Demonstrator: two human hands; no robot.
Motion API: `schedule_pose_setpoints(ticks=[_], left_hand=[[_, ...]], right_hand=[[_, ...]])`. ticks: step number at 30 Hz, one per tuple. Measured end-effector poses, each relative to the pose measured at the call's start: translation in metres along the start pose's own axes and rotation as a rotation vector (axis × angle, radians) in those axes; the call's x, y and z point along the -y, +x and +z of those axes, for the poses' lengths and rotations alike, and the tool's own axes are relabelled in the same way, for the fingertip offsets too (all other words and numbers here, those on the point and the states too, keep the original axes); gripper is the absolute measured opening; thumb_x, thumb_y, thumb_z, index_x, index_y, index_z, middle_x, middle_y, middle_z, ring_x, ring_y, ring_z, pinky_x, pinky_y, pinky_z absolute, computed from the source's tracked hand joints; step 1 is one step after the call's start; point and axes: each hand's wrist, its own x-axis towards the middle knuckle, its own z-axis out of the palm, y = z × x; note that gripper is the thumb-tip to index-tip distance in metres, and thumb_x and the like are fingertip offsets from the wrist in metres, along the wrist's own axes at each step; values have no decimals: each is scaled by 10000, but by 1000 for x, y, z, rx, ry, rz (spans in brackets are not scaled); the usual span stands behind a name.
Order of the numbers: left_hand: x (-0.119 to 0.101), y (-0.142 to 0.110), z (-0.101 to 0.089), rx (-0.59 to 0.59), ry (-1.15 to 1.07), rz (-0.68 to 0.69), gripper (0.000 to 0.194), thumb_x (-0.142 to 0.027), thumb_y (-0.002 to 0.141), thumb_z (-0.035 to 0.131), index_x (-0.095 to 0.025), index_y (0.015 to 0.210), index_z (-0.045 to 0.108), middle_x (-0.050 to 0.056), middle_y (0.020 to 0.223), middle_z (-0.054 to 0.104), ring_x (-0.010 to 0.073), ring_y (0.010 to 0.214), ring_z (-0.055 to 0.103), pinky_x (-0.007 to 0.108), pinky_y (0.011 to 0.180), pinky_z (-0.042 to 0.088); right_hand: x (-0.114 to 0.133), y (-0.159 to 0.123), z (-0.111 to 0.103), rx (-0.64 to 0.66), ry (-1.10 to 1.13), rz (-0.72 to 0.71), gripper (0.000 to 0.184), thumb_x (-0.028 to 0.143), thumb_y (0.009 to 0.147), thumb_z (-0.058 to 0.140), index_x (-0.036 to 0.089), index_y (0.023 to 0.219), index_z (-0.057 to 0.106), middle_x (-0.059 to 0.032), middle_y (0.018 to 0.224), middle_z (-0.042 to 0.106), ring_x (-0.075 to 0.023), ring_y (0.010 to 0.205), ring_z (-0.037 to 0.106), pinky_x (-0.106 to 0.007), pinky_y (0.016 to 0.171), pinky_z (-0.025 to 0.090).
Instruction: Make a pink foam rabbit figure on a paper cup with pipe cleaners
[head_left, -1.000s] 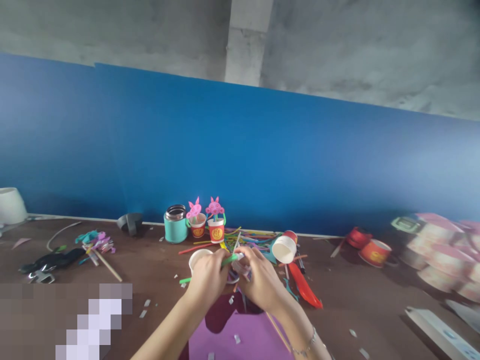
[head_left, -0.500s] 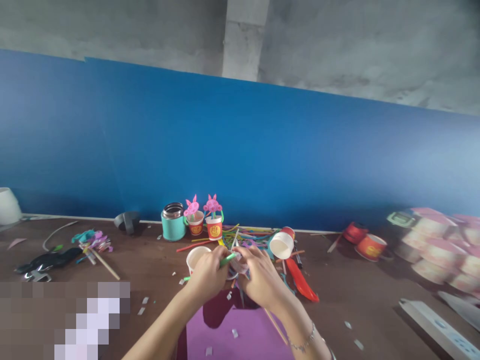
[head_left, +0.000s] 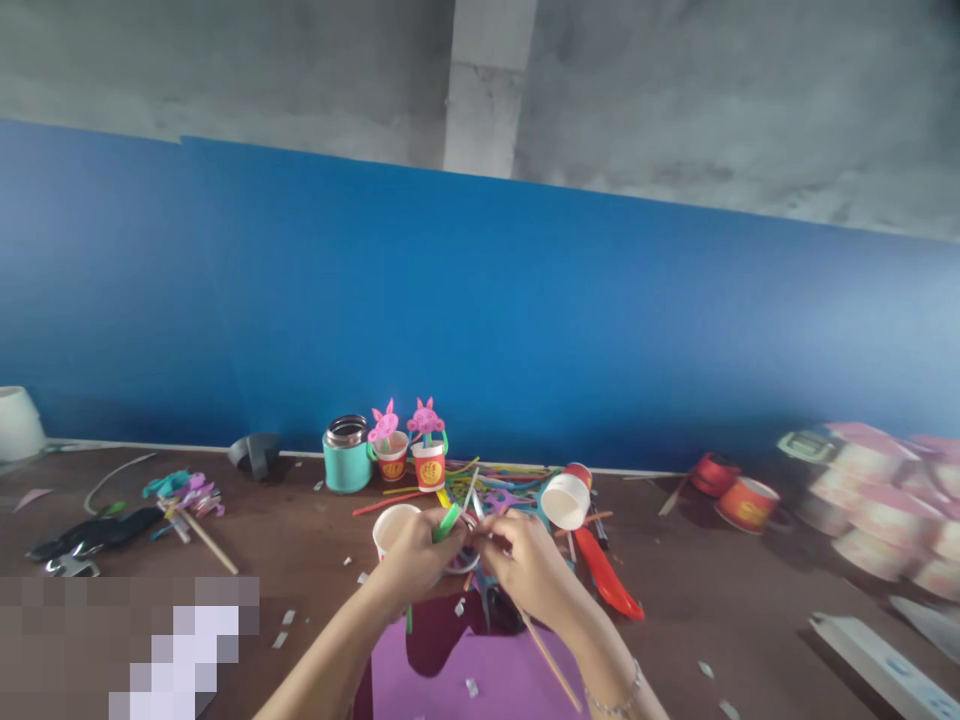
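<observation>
Left hand [head_left: 416, 552] grips green strip [head_left: 448, 522], which pokes up past its fingers. Right hand [head_left: 529, 560] just beside, fingers bunched; can't tell what they hold. White cup [head_left: 381, 542] left of left fingers; purple sheet [head_left: 502, 675] nearer the person, below both.

Green strip [head_left: 448, 522] in L hand [head_left: 416, 555] now tilts steeply, vs. nearly flat 0.5 sec ago. Its top end is now apart from R hand [head_left: 529, 560], whose fingers were right by it before. Bottom end now hangs below L hand; prev. it poked out left of L wrist.
</observation>
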Motion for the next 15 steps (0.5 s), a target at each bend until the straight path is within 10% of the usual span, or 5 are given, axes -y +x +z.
schedule_pose_setpoints(ticks=[8, 15], left_hand=[[19, 9, 6, 103, -653, -298, 281, -395, 682, 643, -177, 791, 502, -91, 507, 396, 26, 375, 218, 186, 402, 95], [25, 3, 12, 287, -773, -322, 304, -367, 726, 668, -140, 893, 556, -51, 592, 482, 27, 413, 346, 185, 430, 186]], right_hand=[[-12, 3, -4, -197, 35, 30, 285, 279, 855, 467, 212, 769, 729, -57, 652, 659, -226, 705, 601, -300, 645, 435], [-20, 9, 11, -335, 418, 69, 254, 376, 778, 596, 192, 912, 709, -74, 818, 716, -216, 716, 646, -295, 637, 503]])
